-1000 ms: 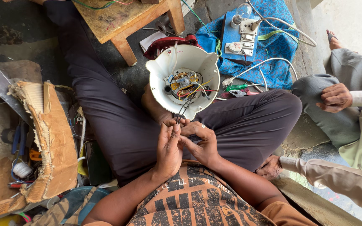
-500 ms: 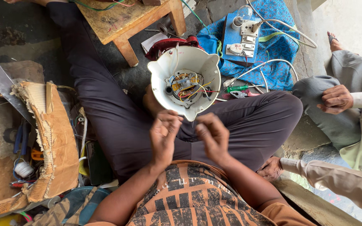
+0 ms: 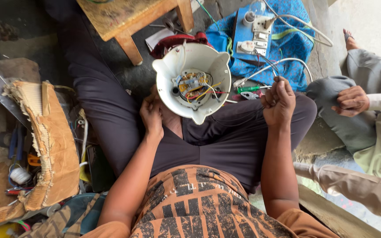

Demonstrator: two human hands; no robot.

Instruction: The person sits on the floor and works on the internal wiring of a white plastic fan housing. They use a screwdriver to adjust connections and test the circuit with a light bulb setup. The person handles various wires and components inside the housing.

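Lap: dark grey trousers (image 3: 225, 150), legs crossed, nearest below an orange and black patterned shirt (image 3: 199, 207).
Left hand (image 3: 151, 117): fingers curled shut against near-left rim of white plastic bowl-shaped appliance housing (image 3: 186, 61); whether pinching anything, cannot tell.
Right hand (image 3: 278, 102): closed in a fist, raised right of housing, gripping thin dark wires (image 3: 243, 115) strung back toward housing.
Housing: open side up, resting on lap between both hands; exposed yellow, red and black wiring (image 3: 197, 86) at its centre.
Near left: torn brown cardboard box (image 3: 45, 141) beside scattered tools.
Right: another person's hand (image 3: 351, 100) resting on a grey-clad knee.
Beyond housing: green-handled screwdriver (image 3: 248, 89) just right; blue switch board with white sockets (image 3: 254, 31) on blue patterned cloth (image 3: 292, 44).
Far left: wooden stool (image 3: 131, 20).
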